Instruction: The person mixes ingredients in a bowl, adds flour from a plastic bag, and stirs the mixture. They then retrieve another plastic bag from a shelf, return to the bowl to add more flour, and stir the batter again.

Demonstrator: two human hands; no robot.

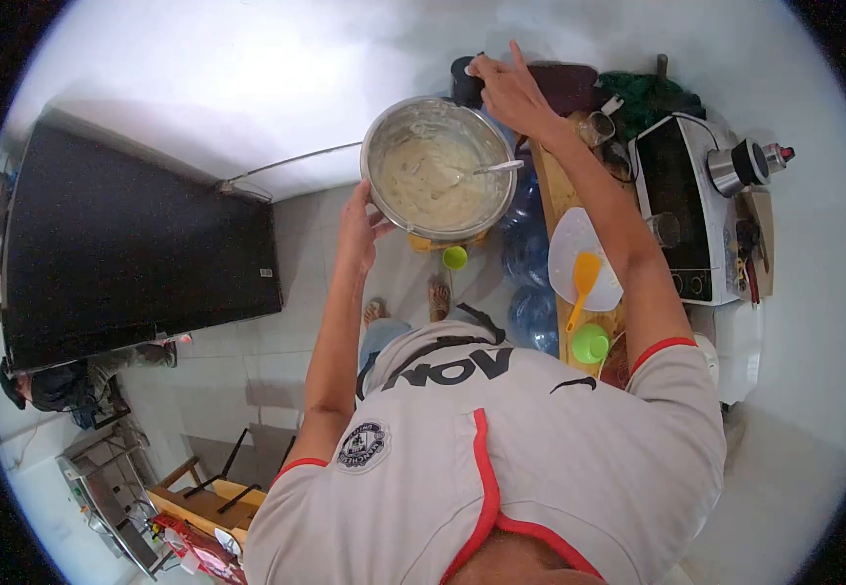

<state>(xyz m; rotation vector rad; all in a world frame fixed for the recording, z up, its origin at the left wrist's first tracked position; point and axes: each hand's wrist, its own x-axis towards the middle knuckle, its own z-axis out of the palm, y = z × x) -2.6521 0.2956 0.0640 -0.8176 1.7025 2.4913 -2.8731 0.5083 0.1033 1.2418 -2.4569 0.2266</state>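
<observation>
My left hand (358,230) grips the lower left rim of a steel mixing bowl (372,166), fingers under its side. Inside the bowl is a thick, pale cream batter (428,185), smeared up the walls. A metal spoon (497,168) rests in the batter, its handle leaning over the right rim. My right hand (515,93) reaches to the far wall, right of the bowl. One finger points up and away, and the others stretch toward a black cylindrical container (465,84), fingertips right at its top.
On the right, a wooden table (561,185) bears a white basin (567,239), an orange spatula (585,278), a green cup (590,343), a glass jar (595,128) and a microwave (678,195). Blue water bottles (532,253) stand beside it. A large black refrigerator (140,244) is at left.
</observation>
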